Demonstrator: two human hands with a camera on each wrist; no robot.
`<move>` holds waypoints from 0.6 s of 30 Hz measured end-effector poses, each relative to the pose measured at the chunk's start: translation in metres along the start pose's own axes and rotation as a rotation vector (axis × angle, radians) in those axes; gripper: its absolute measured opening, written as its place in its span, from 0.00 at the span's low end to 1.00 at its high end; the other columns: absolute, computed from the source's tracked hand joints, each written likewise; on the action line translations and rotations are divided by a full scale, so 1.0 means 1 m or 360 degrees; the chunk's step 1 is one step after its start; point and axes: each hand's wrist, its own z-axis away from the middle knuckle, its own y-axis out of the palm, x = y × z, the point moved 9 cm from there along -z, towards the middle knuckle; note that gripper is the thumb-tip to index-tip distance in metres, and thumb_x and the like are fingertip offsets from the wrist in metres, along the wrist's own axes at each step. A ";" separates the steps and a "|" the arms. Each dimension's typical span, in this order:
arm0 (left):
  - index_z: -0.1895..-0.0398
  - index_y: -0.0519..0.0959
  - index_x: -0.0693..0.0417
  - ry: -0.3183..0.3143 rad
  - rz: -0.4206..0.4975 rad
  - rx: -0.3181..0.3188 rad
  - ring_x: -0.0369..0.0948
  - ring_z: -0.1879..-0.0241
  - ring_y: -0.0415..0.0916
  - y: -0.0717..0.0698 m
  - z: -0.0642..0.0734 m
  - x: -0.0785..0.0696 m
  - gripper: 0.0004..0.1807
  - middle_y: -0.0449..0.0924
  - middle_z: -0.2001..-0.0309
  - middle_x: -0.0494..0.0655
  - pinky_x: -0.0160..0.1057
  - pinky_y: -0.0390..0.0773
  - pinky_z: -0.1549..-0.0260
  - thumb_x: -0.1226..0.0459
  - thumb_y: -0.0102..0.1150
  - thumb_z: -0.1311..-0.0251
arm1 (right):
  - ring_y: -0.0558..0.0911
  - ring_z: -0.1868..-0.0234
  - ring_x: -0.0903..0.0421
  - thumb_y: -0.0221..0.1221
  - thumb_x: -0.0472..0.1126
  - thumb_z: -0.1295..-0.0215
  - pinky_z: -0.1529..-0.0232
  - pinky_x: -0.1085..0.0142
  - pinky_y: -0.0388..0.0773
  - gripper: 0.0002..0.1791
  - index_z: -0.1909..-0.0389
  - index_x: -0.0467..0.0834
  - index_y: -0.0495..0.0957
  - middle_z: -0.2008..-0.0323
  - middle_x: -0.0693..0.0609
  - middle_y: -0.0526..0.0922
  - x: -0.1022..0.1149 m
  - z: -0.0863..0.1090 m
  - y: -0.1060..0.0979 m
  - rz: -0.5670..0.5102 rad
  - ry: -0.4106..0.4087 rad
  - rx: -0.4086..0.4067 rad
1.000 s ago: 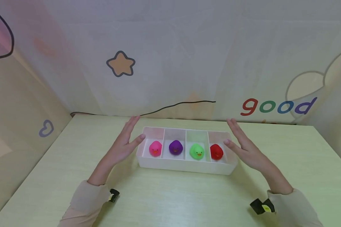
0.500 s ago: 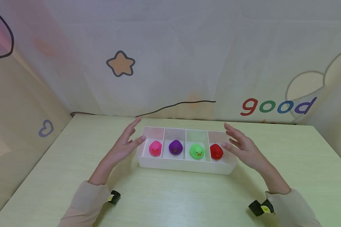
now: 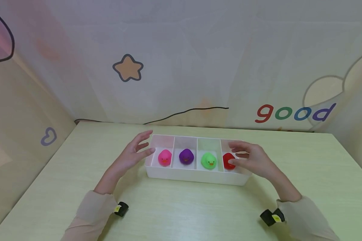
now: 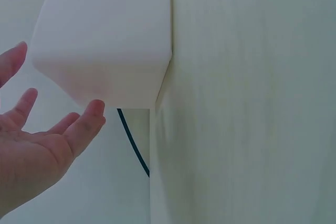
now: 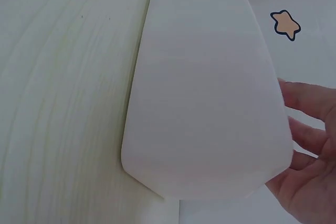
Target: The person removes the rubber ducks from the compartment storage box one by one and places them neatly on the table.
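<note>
Red toy duck (image 3: 227,156) sits at the right hand (image 3: 257,162), in that hand's nearest compartment of the divided white tray (image 3: 196,175). Step in hand, as judged: reach for this duck. Right thumb and fingers are spread apart; contact cannot be confirmed. Left hand (image 3: 129,154), fingers parted and holding nothing, is beside its own end of the tray, near the pink toy duck (image 3: 164,157). Next move likely calls for closing the right thumb and fingers round the red duck.

You wear long sleeves, pale beige, plain. Left sleeve (image 3: 92,214): broad cuff, crease line behind it. Right sleeve (image 3: 304,219): same cloth. Left black box (image 3: 123,210), right black box (image 3: 267,217), each small, angular, yellow-marked, at your cuffs.
</note>
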 end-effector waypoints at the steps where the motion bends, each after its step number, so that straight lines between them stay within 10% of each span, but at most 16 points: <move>1: 0.32 0.55 0.45 -0.0009 0.0003 0.0006 0.60 0.36 0.53 0.000 0.000 0.001 0.34 0.49 0.32 0.56 0.57 0.66 0.47 0.58 0.56 0.41 | 0.75 0.51 0.41 0.62 0.32 0.46 0.53 0.54 0.75 0.27 0.44 0.33 0.69 0.49 0.36 0.74 0.001 -0.001 0.001 0.0024 -0.0005 0.0003; 18: 0.36 0.63 0.50 -0.0169 0.0036 0.0181 0.57 0.37 0.57 0.006 0.001 0.016 0.29 0.56 0.34 0.53 0.52 0.72 0.50 0.63 0.57 0.41 | 0.75 0.54 0.42 0.65 0.30 0.53 0.60 0.57 0.79 0.27 0.48 0.33 0.73 0.53 0.38 0.76 0.000 -0.013 0.017 0.0443 0.0062 0.0164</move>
